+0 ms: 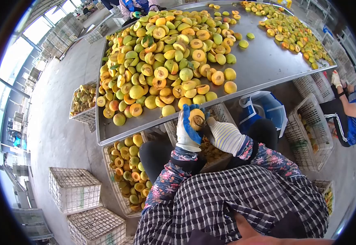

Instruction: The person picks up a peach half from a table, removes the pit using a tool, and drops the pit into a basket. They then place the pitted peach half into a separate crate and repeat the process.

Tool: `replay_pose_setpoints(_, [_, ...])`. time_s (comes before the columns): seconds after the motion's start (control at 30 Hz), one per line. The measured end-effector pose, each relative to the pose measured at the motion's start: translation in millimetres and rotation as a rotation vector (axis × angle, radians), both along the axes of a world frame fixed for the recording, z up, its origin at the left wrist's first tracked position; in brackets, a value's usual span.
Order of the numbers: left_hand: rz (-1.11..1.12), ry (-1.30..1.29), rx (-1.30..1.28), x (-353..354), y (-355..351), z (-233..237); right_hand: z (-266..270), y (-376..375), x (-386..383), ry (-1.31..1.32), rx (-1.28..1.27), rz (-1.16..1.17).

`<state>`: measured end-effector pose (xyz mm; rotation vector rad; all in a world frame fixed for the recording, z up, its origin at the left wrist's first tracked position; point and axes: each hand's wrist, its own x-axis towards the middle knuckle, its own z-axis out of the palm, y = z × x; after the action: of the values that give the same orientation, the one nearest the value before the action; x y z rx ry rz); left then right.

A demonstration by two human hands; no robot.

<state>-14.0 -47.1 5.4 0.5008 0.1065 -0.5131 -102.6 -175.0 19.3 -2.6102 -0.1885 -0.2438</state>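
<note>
My left hand point(187, 131), in a white glove with blue-coated fingers, is closed around a peach half point(196, 121) with its cut face up. Close beside it, my right hand point(227, 135), in a striped white glove, is closed on a small dark tool point(206, 123) that meets the fruit's edge; the glove hides most of it. Both hands are just off the near edge of the metal table point(251, 77). A large heap of halved peaches point(161, 73) lies on that table. Below my hands, a crate holds brownish pieces point(210, 152), partly hidden by my arms.
At my left knee stands a crate of peach halves point(131, 171). Stacked white crates point(75, 190) are further left. A blue container point(268, 108) and a white crate point(312, 134) stand to my right. A co-worker point(353, 106) sits at right; another person point(139, 6) is across the table.
</note>
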Motion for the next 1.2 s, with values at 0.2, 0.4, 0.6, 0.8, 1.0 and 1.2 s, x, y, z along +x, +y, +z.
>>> replay_pose_setpoints(0.2, [0.310,-0.678,0.780,-3,-4,-31,-7,3,-1,0.088,0.074,0.061])
replay_pose_setpoints(0.4, [0.153,-0.490,0.581,-4,2,-23,7,-7,4,0.117,0.133,0.164])
replay_pose_setpoints(0.6, [-0.093,-0.189,0.280,4,12,4,1,-9,6,0.310,0.473,0.244])
replay_pose_setpoints(0.8, [-0.135,-0.281,0.418,1,10,24,30,9,-8,0.757,1.254,0.053])
replay_pose_setpoints(1.0, [-0.114,-0.303,0.360,-3,5,26,20,-1,-8,1.095,1.855,0.135])
replay_pose_setpoints(1.2, [-0.197,-0.320,0.437,1,2,28,16,-6,-13,1.067,1.810,0.140])
